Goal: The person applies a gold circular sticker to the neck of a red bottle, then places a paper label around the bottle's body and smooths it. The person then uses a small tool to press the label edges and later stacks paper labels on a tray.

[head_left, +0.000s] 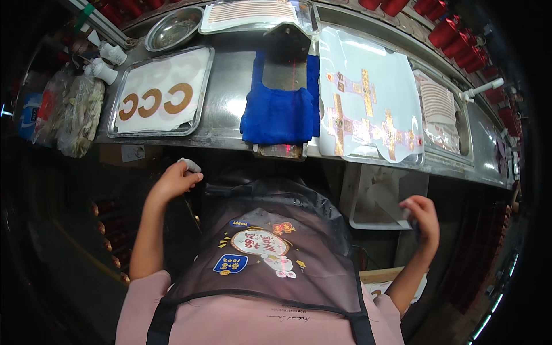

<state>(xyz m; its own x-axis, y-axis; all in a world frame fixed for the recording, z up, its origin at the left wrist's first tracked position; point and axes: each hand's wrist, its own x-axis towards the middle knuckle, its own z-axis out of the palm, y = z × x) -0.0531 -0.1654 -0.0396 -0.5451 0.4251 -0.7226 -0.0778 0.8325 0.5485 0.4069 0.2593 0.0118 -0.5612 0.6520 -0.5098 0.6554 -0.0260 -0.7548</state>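
Observation:
My left hand [175, 181] is just below the worktop's front edge, to the left of my dark apron. Its fingers are curled, with pale grey-white material at the tips; whether it is a covering or something pinched, I cannot make out. On the other side, my right hand [424, 215] is raised beside a white tray [379, 223] under the worktop. Those fingers are also bent, with whitish material at the tips, and what they hold, if anything, is hidden. Between the hands and beyond them, a blue cloth [280, 118] covers a metal fixture [287, 43] on the worktop.
A metal tray [204, 95] with three brown C-shaped pieces [150, 102] on white paper lies left. At right are white sheets with gold patterns [368, 92] and another tray [467, 129]. A metal bowl [172, 29] and bagged items [80, 115] are farther left.

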